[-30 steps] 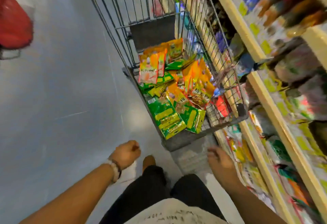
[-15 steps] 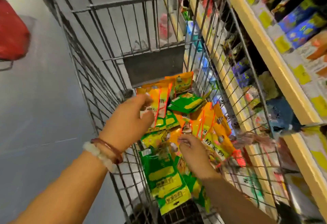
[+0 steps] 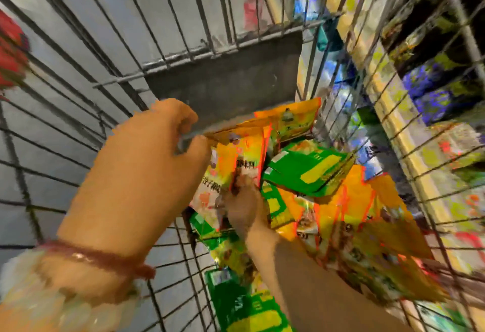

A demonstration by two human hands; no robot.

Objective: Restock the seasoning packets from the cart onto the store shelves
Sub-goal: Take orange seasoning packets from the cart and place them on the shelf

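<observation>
Gathering orange foil seasoning packets [image 3: 241,158] inside the grey wire shopping cart [image 3: 168,69] — your left hand [image 3: 147,174] pinches the bunch at its top edge, thumb against forefinger; your right hand [image 3: 242,208] is closed on the lower edge. Square the stack before lifting, or loose ones will likely slide. Leave the green flat packets [image 3: 307,171] lying beside them. The wooden store shelves [image 3: 393,111] stand just right — lift clear of the wire.
</observation>
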